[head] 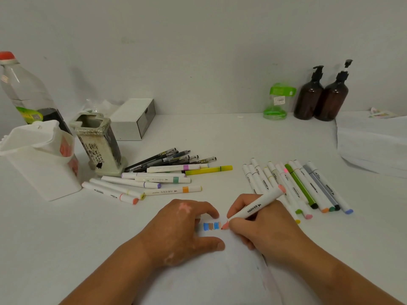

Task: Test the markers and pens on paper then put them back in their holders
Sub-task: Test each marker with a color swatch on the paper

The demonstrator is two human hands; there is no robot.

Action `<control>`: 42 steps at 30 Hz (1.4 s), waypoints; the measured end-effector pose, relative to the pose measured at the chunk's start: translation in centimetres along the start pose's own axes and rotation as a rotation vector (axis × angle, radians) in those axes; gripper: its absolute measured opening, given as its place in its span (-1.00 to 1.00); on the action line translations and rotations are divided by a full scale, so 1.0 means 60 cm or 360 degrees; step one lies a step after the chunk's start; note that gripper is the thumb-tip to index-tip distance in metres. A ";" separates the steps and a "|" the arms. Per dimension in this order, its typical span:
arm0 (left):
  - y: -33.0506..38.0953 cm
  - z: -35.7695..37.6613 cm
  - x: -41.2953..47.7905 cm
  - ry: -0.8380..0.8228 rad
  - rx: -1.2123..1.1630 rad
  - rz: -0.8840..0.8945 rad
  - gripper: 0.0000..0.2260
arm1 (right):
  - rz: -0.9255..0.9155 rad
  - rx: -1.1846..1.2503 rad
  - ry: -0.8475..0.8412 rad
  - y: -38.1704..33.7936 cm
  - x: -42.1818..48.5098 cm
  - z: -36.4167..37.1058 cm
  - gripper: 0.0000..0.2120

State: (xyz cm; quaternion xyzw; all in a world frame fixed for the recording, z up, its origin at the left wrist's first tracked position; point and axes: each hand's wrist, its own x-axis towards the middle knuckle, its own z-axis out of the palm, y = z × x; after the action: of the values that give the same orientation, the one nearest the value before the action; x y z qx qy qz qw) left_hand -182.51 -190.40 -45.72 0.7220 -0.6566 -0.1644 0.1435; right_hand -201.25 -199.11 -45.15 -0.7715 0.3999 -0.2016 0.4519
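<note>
My right hand [262, 225] grips a white marker [255, 208] with a pink tip, and the tip touches the paper [220, 271] just right of blue, brown and orange swatches [211, 226]. My left hand [182, 225] presses flat on the paper beside the swatches. A row of white markers [308, 186] lies to the right. A pile of markers and black pens [163, 172] lies to the left. Two holders stand at the left: a white plastic one [39, 159] and a square ceramic one [99, 142].
A plastic bottle [24, 91] with a red cap stands at the far left, and a white box [134, 117] lies behind the holders. A green jar [278, 100] and two brown pump bottles [323, 97] stand at the back right. A stack of paper [372, 142] sits at the right edge.
</note>
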 end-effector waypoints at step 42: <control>0.006 -0.013 -0.005 0.0493 -0.0716 0.0181 -0.74 | -0.0275 0.1032 0.0014 -0.001 0.006 -0.035 -0.95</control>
State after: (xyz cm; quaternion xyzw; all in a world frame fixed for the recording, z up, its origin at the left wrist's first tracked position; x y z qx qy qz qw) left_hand -182.56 -190.13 -44.86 0.6504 -0.6133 -0.1853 0.4080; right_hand -202.43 -200.49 -44.04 -0.6178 0.2500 -0.3592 0.6533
